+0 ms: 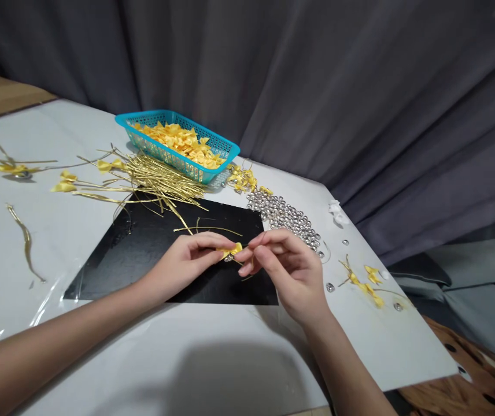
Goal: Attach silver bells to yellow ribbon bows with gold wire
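A glossy white table (135, 352) is topped with a flat black board (113, 266). Over it, the bare right hand (293, 271) is held with fingertips bunched (can't be told if anything's gripped), and the bare left hand (187, 260) is clamped on a shiny yellow fabric bow (232, 251). It's kinda sandwiched between them, long axis pointed roughly left-to-right, left hand nearer. A silver bead (229, 258) is tucked underneath.

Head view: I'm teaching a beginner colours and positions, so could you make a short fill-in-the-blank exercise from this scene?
1. The blue basket holds a heap of ____ bows.
2. The left hand, pinching a single bow, is above a flat ____ board.
3. In the picture, the silver pieces lie to the ____ of the gold strands.

Missing words: yellow; black; right.
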`<state>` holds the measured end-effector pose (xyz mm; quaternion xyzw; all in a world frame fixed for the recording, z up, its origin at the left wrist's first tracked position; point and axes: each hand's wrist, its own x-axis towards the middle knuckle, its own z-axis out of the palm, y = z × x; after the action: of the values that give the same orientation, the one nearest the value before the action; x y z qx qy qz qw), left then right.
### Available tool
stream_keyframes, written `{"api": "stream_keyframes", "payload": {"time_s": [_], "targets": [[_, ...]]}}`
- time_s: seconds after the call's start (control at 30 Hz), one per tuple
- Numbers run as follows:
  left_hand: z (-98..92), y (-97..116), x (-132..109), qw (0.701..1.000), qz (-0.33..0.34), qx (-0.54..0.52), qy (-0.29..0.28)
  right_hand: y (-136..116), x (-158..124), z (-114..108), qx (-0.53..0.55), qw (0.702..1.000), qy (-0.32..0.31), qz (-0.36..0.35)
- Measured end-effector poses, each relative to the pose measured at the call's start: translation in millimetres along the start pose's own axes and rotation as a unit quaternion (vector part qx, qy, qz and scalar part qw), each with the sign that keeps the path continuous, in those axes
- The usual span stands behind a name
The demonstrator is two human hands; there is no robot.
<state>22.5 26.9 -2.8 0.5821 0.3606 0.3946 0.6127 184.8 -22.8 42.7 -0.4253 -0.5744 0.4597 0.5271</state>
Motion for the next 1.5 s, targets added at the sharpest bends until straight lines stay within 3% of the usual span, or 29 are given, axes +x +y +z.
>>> {"api": "stream_keyframes", "payload": {"time_s": [0.1,0.27,0.53,0.7,0.77,0.87,0.97,1.23,1.5], "targets": [[1.6,-3,1,1.0,0.021,0.013,0.0,-4,-1,0,0.004,1.0,0.016,-0.018],[2.7,-2,0,0.999,-0.036,0.003,-0.013,-7,-4,-1,0.004,0.999,0.023,-0.025],[3.7,2,-1,0.998,-0.052,-0.034,0.014,-4,-3,-6,-0.023,0.996,0.071,-0.046],[4.8,0,0,0.997,-0.065,-0.037,0.006,-6,-3,-9,-0.078,0.994,0.054,-0.059],[4.8,0,-1,0.997,-0.07,-0.031,0.004,-5,-2,-11,-0.169,0.98,0.036,-0.098],[4.5,-1,-1,0.996,-0.076,-0.046,0.008,-1,2,-14,-0.335,0.921,-0.009,-0.198],[4.7,0,-2,0.994,-0.085,-0.073,0.014,3,4,-16,-0.406,0.881,-0.042,-0.241],[5.9,0,-3,0.992,-0.073,-0.095,0.047,13,1,-13,-0.477,0.848,-0.067,-0.22],[5.4,-1,-1,0.993,-0.067,-0.076,0.055,13,1,-12,-0.499,0.841,-0.075,-0.198]]}}
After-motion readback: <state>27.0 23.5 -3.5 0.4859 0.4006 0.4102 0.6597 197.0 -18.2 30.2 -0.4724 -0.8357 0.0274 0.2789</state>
